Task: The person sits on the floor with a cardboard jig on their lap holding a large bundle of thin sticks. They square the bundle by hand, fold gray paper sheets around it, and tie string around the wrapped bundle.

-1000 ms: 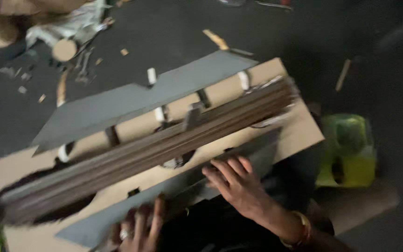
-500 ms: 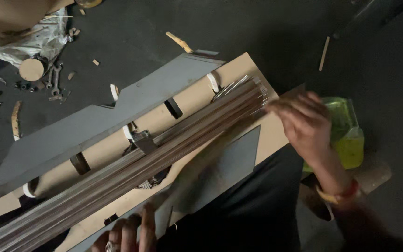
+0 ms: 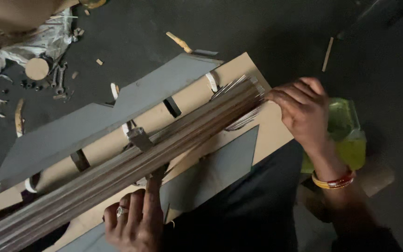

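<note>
A tan board (image 3: pixel 190 100) lies on the dark floor (image 3: pixel 267 28) under both hands, with grey sheets (image 3: pixel 85 126) along its far edge and near edge. A long bundle of thin sticks (image 3: pixel 131 163) runs slantwise across the board between the hands. The right hand (image 3: pixel 304 109) cups its curled fingers against the bundle's splayed end. The left hand (image 3: pixel 136 219), wearing a ring, presses open fingers on the bundle's near side. A green container (image 3: pixel 348 133) sits just beyond the right hand's wrist.

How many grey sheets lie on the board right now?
2: one long grey sheet on the far side of the stick bundle, one smaller grey sheet on the near side, partly hidden by the left hand.
</note>
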